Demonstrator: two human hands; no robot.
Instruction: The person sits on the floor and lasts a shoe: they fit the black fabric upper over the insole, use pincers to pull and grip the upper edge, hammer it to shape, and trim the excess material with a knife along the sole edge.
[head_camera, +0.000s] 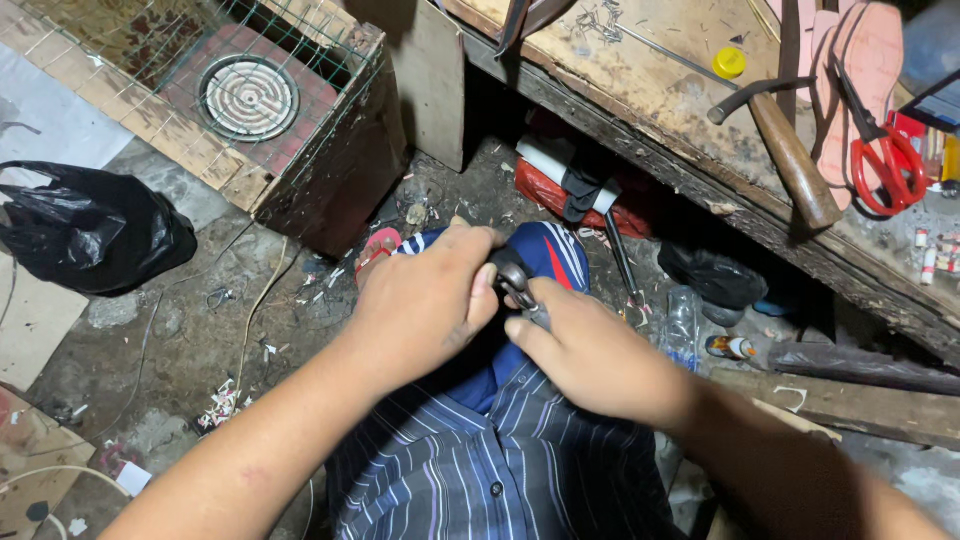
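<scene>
Mostly the small metal tool (513, 280) is hidden, because both hands cover it and only a dark grey rounded part shows between them; I cannot tell what kind of tool it is. It sits over the person's lap, above the blue shorts with white stripes (553, 255). The left hand (425, 300) is clenched around the tool from the left, with the thumb pressing on its top. The right hand (590, 355) grasps the lower end of the same tool with fingers curled, and its fingertips are not visible. The striped shirt (490, 450) fills the bottom of the view, and both forearms are cut off by the lower edge. On the right, the wooden table (640, 90) has a rough dark edge near the hands, and it carries a hammer (785, 140), red scissors (885, 160) and a pink sole (860, 70), the last cut off at the top. Under the table it is dark and things are hard to make out. On the left, a black plastic bag (90, 225) and a wooden box with a round coil heater (248, 97) stand well apart from the hands, with dirty floor (200, 340) between them.
</scene>
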